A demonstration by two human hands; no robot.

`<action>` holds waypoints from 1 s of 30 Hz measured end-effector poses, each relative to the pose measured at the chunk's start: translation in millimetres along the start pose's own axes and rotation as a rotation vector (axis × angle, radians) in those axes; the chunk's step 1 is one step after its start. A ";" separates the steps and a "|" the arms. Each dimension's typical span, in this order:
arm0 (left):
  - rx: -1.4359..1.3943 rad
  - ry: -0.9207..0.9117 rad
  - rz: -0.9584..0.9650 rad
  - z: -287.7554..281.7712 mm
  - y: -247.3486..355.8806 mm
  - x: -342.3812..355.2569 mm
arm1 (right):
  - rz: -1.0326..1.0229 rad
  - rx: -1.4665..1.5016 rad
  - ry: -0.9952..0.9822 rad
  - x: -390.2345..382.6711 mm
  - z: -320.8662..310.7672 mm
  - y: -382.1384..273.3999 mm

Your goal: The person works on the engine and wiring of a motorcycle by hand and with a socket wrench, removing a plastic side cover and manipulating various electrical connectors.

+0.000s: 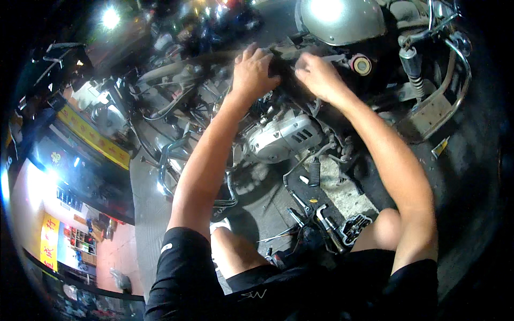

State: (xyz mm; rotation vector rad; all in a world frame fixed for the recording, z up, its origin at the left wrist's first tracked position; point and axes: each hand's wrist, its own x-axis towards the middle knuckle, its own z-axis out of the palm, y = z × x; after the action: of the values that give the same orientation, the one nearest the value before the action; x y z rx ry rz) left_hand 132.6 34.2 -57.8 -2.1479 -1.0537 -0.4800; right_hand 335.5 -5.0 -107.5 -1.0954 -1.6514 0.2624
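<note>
A partly stripped motorcycle stretches across the view in front of me, its silver engine cover (286, 138) below my hands. My left hand (252, 72) rests over the dark frame (209, 60) above the engine, fingers spread apart. To its right, my right hand (319, 78) is beside the frame with its fingers curled in. That hand is slightly blurred, and anything between its fingertips is hidden. Just right of it sits a round part with a pale face and reddish rim (362, 65). Dark shadow fills the gap between the two hands.
A large rounded grey shell (345, 21) is at the top. A shock absorber (412, 68) and metal rails are at the right. Below the engine are a black footpeg (314, 173), hand tools (327, 223) and a socket case (356, 229). A lit shopfront is at the left.
</note>
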 end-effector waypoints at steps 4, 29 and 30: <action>-0.116 0.143 -0.053 12.4 9.1 -10.4 | 0.427 0.935 -0.151 -14.8 -6.8 -12.4; -1.667 0.506 -0.857 60.0 139.3 -23.6 | 0.180 0.752 0.052 -33.7 -33.2 10.7; -1.465 0.475 -0.857 58.1 138.6 -26.9 | 0.176 0.732 0.033 -34.8 -35.8 12.0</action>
State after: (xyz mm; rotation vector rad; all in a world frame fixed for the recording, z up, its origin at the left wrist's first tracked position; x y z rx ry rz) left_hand 228.4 1.0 -171.9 -2.1789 -1.4821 -2.6594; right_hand 372.0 -37.2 -123.8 -0.6692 -1.2587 0.8791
